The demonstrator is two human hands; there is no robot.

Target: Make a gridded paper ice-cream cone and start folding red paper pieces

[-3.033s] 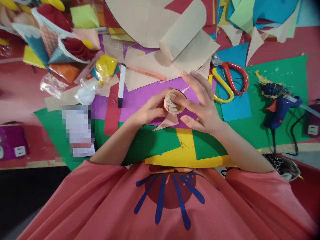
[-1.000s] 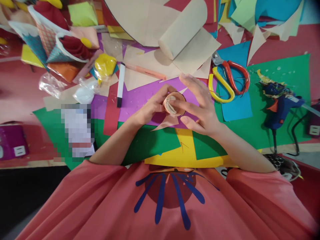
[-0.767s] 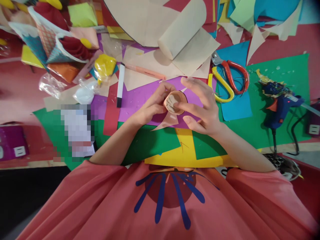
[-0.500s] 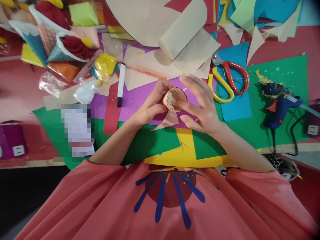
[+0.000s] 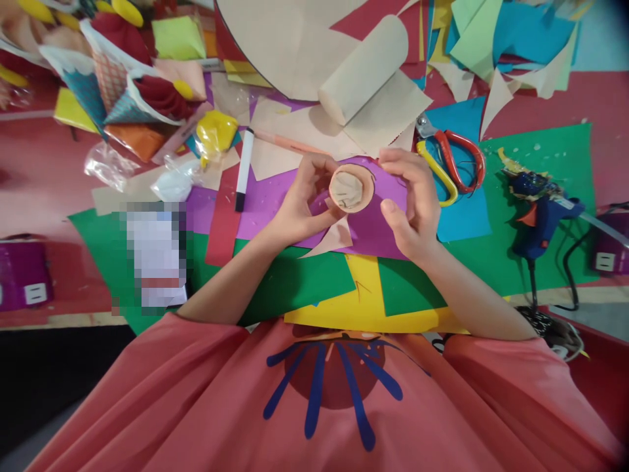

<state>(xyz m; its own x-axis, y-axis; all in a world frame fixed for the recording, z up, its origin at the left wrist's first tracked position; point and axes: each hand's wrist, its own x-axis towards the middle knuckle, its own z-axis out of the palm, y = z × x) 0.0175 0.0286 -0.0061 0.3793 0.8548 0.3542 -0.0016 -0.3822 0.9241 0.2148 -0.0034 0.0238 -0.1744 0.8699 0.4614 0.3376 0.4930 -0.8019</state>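
A small round peach paper piece (image 5: 350, 190) with a crumpled, folded paper centre faces up between my hands. My left hand (image 5: 307, 200) is closed around its left side, thumb and fingers at its edge. To its right, my right hand (image 5: 415, 206) is apart from it, fingers curved and spread from the thumb, with nothing in it. Purple paper (image 5: 378, 233) lies below both hands, and a pointed peach scrap (image 5: 334, 239) lies just under the round piece.
Red-and-yellow scissors (image 5: 457, 164) lie on blue paper at the right, with a blue glue gun (image 5: 540, 226) farther right. A paper roll (image 5: 366, 69) is behind my hands. A marker (image 5: 244, 169), a phone (image 5: 157, 259) and fabric-like cones (image 5: 118, 72) are at the left.
My right hand has pulled its finger out of the round piece and moved to the right. The piece has shifted slightly right in my left hand, and its folded centre shows fully.
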